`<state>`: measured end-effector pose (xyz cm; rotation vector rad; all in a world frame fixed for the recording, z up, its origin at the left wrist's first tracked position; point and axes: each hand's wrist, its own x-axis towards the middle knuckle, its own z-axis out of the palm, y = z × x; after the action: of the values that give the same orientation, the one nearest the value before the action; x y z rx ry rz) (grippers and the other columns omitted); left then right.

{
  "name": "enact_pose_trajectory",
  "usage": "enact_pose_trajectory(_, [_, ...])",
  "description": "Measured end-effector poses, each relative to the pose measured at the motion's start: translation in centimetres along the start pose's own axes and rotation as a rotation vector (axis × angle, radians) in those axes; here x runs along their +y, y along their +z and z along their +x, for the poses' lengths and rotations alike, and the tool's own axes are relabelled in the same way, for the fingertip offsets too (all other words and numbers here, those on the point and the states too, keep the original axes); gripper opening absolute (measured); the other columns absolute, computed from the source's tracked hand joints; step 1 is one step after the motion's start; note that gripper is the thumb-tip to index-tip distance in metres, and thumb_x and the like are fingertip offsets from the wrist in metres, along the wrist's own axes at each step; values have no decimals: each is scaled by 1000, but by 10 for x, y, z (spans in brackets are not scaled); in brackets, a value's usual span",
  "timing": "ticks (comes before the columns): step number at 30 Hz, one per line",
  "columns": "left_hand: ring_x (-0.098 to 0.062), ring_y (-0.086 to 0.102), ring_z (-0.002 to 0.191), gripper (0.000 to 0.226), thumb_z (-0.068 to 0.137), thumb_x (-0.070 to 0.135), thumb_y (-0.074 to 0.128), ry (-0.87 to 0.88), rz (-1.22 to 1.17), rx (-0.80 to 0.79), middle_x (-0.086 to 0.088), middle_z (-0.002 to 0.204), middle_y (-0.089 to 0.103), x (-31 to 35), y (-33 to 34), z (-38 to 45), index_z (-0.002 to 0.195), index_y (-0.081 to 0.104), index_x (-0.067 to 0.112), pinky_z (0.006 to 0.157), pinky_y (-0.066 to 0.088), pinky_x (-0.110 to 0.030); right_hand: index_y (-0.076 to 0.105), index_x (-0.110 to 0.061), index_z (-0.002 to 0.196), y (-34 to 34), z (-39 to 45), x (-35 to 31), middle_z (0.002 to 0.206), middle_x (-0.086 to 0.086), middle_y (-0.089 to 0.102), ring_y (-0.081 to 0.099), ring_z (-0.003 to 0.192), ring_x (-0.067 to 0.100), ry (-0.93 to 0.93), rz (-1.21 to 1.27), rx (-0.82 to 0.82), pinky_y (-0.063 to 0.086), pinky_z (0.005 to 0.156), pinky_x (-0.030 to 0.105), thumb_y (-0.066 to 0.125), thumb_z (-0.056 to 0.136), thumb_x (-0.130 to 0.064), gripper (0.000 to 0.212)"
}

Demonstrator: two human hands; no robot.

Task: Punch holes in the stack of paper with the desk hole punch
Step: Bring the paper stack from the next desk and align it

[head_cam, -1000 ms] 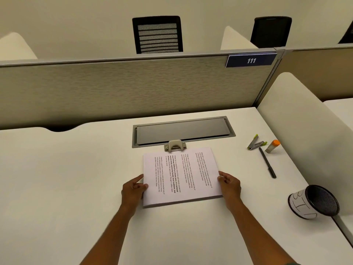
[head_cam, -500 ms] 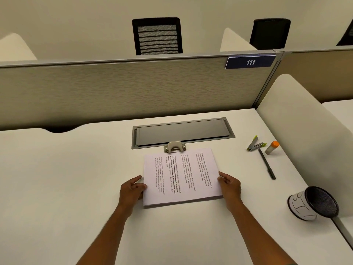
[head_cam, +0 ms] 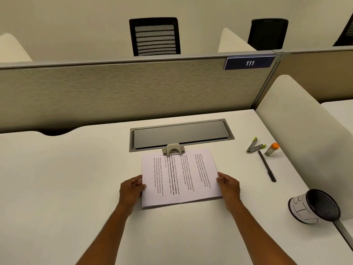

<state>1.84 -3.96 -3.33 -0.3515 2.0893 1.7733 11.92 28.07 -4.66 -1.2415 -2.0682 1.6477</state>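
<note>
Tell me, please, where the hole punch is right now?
The hole punch sits mid-desk at the paper stack's far edge, just before the grey cable hatch.

Office or study-hall cubicle: white desk [head_cam: 57, 178] with recessed cable hatch [head_cam: 181, 133], fabric partition [head_cam: 114, 92] bearing number plate "111" [head_cam: 249, 63], mesh-backed chairs [head_cam: 155, 36] beyond, stapler [head_cam: 255, 145], pen [head_cam: 267, 165].

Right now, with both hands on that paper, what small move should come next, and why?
Probably free one hand to press the punch lever. The left hand and right hand hold the side edges of the paper stack, whose far edge already sits at the hole punch; how deep it sits cannot be told.
</note>
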Motion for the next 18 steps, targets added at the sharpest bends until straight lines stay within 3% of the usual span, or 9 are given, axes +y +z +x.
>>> enact_pose_trajectory(8, [-32, 68, 98, 40, 87, -7, 64, 1, 26, 7, -15, 111, 71, -1, 0, 4, 125, 62, 4, 85, 58, -42, 65, -7, 122, 2, 0, -2, 122, 8, 67, 59, 96, 16, -13, -22, 2, 45, 84, 22, 58, 93, -9, 29])
enact_pose_trajectory(18, [-34, 66, 103, 47, 86, -8, 64, 25, 69, 7, -17, 117, 69, 4, -3, 1, 130, 59, 9, 89, 56, -48, 65, -8, 123, 6, -1, -8, 123, 7, 66, 57, 96, 14, -17, -52, 2, 46, 84, 22, 57, 94, -10, 30])
